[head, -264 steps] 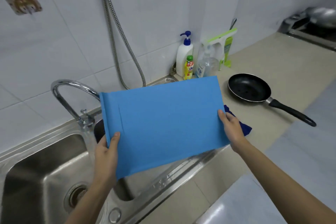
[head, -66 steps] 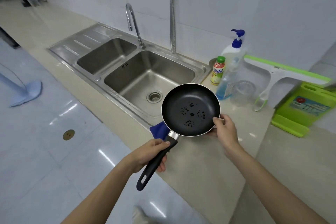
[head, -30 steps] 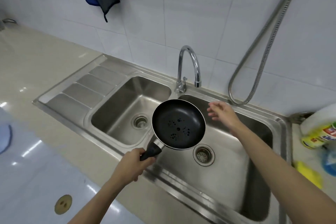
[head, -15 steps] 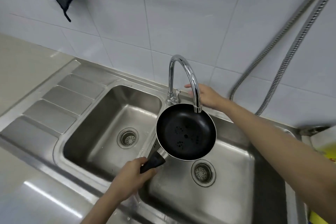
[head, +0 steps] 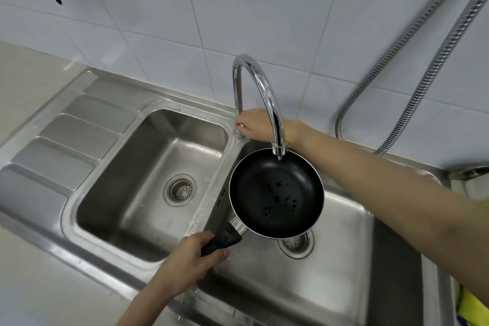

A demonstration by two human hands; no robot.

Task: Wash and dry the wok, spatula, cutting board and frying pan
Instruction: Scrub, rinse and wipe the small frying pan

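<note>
Two hands busy: left hand [head: 185, 259] wraps the frying pan [head: 276, 194] handle, pan at frame centre under the faucet [head: 264, 92] spout; right hand [head: 251, 124] fingers curled on the tap base. Open water gently, keep pan tilted over the sink [head: 344, 259].

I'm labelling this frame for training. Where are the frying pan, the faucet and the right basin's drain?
frying pan [head: 275, 193], head view, black inner base
faucet [head: 260, 79], head view, curved spout
right basin's drain [head: 297, 243], head view, visible strainer edge

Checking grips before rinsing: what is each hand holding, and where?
Left hand grips the frying pan by its handle; right hand is at the faucet base.
</note>
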